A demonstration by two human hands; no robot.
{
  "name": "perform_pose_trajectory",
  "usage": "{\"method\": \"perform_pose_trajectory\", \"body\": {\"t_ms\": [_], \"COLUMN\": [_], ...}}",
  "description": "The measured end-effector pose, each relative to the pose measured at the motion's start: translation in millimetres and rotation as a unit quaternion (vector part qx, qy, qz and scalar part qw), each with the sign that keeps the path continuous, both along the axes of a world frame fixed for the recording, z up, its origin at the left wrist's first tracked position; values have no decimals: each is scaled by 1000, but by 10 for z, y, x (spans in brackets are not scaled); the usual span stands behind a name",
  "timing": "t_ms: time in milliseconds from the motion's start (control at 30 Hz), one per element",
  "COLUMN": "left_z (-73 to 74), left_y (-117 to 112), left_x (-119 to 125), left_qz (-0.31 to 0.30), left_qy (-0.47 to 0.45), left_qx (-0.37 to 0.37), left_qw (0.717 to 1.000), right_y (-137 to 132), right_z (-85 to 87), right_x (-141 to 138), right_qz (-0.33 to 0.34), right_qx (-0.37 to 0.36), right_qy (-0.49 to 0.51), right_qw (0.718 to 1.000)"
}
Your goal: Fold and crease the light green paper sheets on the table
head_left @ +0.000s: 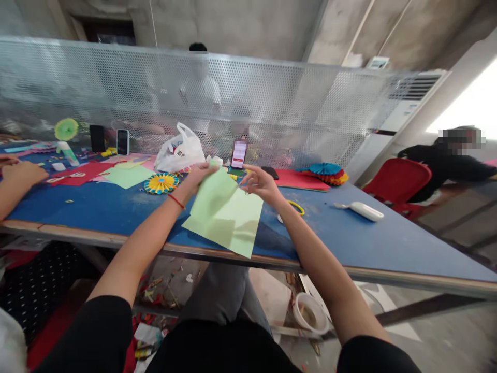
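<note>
A light green sheet of paper [243, 217] lies on the blue table in front of me, its near corner reaching the table's edge. Its left part, or a second green sheet [213, 191], is raised and casts a shadow on the paper below. My left hand [201, 175] is closed on the top edge of this raised paper. Beside the paper's upper right corner is my right hand [259, 182], fingers bent and apart, with nothing clearly held. A yellow loop-shaped handle [295, 207] shows partly behind my right forearm.
A phone [238, 154] stands upright against the perforated metal screen [291, 103]. Around it are a white plastic bag [180, 150], a yellow-and-blue paper rosette [161, 183], red sheets [301, 180] and a white handheld tool [365, 211]. A co-worker's hand [25, 173] is at left.
</note>
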State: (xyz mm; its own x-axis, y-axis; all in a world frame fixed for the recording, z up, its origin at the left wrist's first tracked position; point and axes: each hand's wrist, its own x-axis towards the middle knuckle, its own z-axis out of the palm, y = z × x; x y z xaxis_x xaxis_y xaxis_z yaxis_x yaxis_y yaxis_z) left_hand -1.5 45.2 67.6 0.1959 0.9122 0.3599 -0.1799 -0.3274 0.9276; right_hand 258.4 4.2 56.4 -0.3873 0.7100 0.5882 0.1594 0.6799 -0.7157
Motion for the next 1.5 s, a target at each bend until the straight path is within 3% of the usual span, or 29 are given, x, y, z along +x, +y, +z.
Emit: {"method": "perform_pose_trajectory", "body": {"t_ms": [133, 267, 500, 633, 833, 967, 1033, 1100, 1200, 1233, 1300, 1400, 1500], "left_z": [-212, -361, -590, -655, -711, -708, -705, -711, -736, -743, -744, -713, -666], "left_y": [-10, 109, 273, 331, 293, 271, 298, 343, 405, 417, 425, 403, 362], "left_x": [183, 154, 138, 155, 199, 221, 209, 182, 140, 129, 114, 97, 99], "left_qz": [-49, -34, -24, -30, -83, -95, -90, -76, -54, -47, -33, -13, -5], "left_qy": [56, 126, 282, 329, 351, 334, 322, 310, 294, 288, 273, 250, 246], "left_qx": [-48, -63, -32, 4, 54, 80, 83, 76, 54, 46, 32, 24, 21], "left_qw": [996, 989, 959, 944, 931, 934, 939, 945, 953, 955, 961, 968, 969], "right_y": [-113, -166, -272, -296, -259, -231, -201, -151, -82, -76, -102, -212, -306], "right_z": [-12, 21, 60, 50, 11, 3, -25, -81, -191, -221, -260, -263, -237], "right_x": [-53, -37, -42, -70, -140, -120, -72, -4, 62, 56, -11, -195, -341], "right_qz": [55, 96, 199, 194, 70, 68, 58, -18, -147, -158, -142, -104, -58], "right_qx": [-27, -66, -138, -138, -55, -48, -24, 49, 170, 195, 231, 266, 211], "right_qy": [-18, -21, -111, -65, -111, -106, -155, -274, -441, -463, -471, -430, -300], "right_qw": [998, 993, 964, 969, 990, 991, 986, 960, 869, 850, 839, 856, 929]}}
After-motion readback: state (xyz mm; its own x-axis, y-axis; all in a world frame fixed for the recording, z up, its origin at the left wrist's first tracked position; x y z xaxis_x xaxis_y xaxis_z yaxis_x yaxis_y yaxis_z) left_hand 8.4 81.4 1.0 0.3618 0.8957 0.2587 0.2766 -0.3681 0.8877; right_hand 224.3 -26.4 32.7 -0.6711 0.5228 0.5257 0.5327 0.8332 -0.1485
